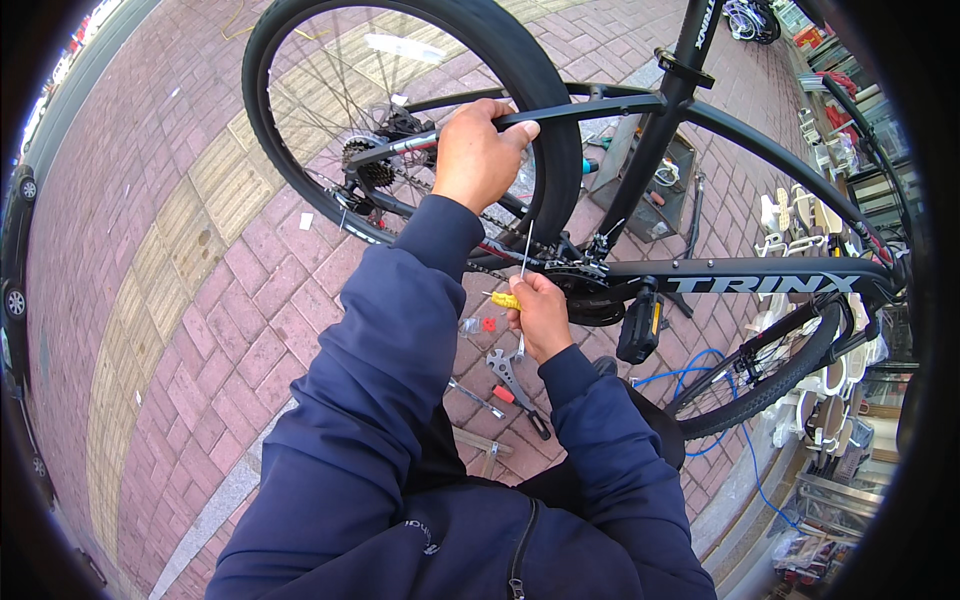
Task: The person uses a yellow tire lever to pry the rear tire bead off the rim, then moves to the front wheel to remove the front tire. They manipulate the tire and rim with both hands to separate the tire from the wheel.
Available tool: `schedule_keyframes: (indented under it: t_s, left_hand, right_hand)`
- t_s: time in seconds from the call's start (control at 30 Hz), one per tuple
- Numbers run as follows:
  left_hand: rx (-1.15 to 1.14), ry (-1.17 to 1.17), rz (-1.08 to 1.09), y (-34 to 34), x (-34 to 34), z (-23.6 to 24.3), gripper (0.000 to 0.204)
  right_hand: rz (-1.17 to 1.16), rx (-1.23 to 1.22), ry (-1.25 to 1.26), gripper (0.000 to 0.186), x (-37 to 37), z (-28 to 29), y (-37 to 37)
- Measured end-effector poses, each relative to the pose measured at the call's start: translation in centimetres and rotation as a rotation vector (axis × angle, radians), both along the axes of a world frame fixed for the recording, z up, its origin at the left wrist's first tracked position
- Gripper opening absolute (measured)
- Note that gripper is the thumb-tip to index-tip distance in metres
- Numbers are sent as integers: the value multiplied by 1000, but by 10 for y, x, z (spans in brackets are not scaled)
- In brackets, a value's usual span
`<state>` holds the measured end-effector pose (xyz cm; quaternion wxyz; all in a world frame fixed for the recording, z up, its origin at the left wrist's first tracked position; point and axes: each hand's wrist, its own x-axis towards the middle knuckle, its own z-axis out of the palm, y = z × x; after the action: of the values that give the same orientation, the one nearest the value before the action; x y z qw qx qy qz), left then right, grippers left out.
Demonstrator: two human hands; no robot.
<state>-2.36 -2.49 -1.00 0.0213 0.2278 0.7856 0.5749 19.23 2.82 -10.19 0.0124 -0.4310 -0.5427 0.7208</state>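
A black bicycle (640,160) stands before me, its rear wheel (560,150) at the left of the frame. My left hand (478,155) is closed around the frame tube beside the tyre, thumb on top. Lower down, my right hand (540,315) grips a yellow-handled tool (507,300) near the chain and crank. A thin metal shaft rises from that hand toward the chain, and a short metal tip points left from the yellow part; its exact kind is unclear. The rear cassette (370,163) and the black pedal (640,328) lie to either side of my hands.
On the brick paving below lie a grey metal wrench (510,375), a red-and-black handled tool (522,408) and a socket-like bar (478,398). Beyond the frame sits a tool tray (650,190). A blue hose (700,365) curls near the front wheel (775,385); shelved goods line the right.
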Motion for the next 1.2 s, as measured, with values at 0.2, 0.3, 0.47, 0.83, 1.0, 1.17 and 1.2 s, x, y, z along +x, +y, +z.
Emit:
schedule_keyframes:
  t_s: [0.2, 0.3, 0.47, 0.83, 1.0, 1.17, 1.2]
  left_hand:
    - [0, -9, -7, 0, 0, 0, 32]
    - [0, -5, -5, 1, -1, -1, 32]
    - [3, 4, 0, 1, 0, 0, 31]
    - [-3, 0, -2, 1, -1, -1, 31]
    - [5, 7, -2, 1, -1, -1, 31]
    - [-2, 10, -7, 0, 0, 0, 31]
    - [-7, 4, -6, 0, 0, 0, 31]
  right_hand:
    - [2, 4, -5, 19, 0, 2, -1]
    - [1, 2, -3, 19, 0, 2, -1]
    - [9, 6, 0, 19, 0, 1, -1]
    - [12, 14, -16, 18, 0, -2, 0]
    - [10, 8, -7, 18, 1, -1, 0]
    - [10, 3, -7, 18, 1, 0, -1]
    - [12, 2, -6, 18, 1, 0, -1]
